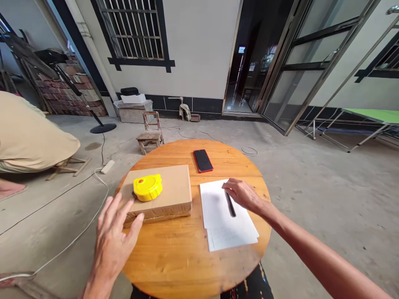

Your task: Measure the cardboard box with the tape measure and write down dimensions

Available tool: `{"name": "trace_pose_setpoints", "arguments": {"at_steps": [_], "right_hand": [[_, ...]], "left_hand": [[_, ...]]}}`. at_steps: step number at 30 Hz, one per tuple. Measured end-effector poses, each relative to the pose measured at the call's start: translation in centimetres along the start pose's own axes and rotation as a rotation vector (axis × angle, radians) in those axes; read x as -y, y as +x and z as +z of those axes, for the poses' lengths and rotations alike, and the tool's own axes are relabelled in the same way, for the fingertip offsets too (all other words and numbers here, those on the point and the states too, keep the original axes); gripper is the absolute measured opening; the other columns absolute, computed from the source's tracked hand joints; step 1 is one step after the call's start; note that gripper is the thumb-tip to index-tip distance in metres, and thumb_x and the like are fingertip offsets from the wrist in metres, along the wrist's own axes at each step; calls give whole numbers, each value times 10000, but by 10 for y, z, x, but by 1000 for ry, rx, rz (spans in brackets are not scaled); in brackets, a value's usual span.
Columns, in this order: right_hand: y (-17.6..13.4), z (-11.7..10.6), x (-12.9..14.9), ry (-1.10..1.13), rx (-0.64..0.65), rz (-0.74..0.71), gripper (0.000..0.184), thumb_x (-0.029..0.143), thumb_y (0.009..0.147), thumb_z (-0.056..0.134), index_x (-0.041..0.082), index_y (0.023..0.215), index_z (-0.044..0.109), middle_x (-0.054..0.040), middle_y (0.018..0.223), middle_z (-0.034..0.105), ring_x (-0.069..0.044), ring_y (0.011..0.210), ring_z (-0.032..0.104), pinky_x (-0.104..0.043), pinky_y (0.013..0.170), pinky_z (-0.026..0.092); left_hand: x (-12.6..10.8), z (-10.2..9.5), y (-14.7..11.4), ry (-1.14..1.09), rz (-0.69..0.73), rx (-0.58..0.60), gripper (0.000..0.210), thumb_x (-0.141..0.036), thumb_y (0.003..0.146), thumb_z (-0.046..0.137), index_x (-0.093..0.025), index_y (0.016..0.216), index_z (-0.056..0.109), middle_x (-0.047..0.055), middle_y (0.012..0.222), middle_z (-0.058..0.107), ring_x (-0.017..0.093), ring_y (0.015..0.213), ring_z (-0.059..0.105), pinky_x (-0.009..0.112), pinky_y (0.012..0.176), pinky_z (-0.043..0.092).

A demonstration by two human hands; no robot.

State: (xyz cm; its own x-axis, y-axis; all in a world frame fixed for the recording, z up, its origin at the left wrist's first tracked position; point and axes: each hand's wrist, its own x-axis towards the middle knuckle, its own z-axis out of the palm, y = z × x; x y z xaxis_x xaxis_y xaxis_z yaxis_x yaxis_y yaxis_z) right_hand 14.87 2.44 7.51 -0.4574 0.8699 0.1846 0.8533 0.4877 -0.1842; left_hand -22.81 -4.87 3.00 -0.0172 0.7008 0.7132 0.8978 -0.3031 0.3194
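My left hand is open, fingers spread, at the near left corner of a cardboard box. On top of the box sits a yellow tape measure, just beyond those fingertips. Over the white paper sheets, my right hand has its fingers closed on the upper end of a black pen. The pen's lower end points toward me across the paper. Faint writing shows on the lower sheet. A phone with a red edge lies screen up beyond the papers.
All of this rests on a round wooden table. Beyond it stand a small wooden chair and loose cables on the concrete floor. At left are a power strip and a person in beige clothing.
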Motion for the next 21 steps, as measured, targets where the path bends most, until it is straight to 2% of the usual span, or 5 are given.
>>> {"name": "trace_pose_setpoints", "arguments": {"at_steps": [3,7,12,17,21], "right_hand": [[-25,17,-23,-73,83,-19,340,40,875,414,180,990,701,-99,941,655,-123,622,550,-253,542,309],[-38,27,-26,-104,150,-121,316,18,865,406,187,914,669,-99,1029,625,-149,689,556,-274,554,313],[-44,18,-32,-48,139,-209,302,44,908,362,187,984,617,-114,1145,633,-154,713,583,-284,595,385],[-60,-10,-32,408,-213,159,178,295,967,436,203,964,589,-49,819,679,-176,677,613,-290,614,465],[-71,-27,-29,665,-318,262,348,462,980,401,223,1000,653,-66,949,671,-188,752,632,-303,639,507]], "left_hand": [[-16,-4,-5,17,-78,-76,517,-342,892,599,-244,1389,498,96,1569,318,368,1420,317,549,1162,260],[-77,-7,-24,-32,-143,-222,584,-197,859,629,-277,1417,475,75,1442,488,336,1289,486,534,1129,330],[-146,16,-32,-274,118,110,444,-106,844,559,-277,1253,572,72,1303,570,298,1228,523,473,1000,474],[-176,54,-13,-313,190,378,292,-98,868,485,-184,1107,629,119,1223,626,271,1163,557,450,957,515],[-191,92,-3,-228,236,579,340,-74,831,503,-143,1141,627,134,1333,580,298,1231,517,492,1022,476]]}}
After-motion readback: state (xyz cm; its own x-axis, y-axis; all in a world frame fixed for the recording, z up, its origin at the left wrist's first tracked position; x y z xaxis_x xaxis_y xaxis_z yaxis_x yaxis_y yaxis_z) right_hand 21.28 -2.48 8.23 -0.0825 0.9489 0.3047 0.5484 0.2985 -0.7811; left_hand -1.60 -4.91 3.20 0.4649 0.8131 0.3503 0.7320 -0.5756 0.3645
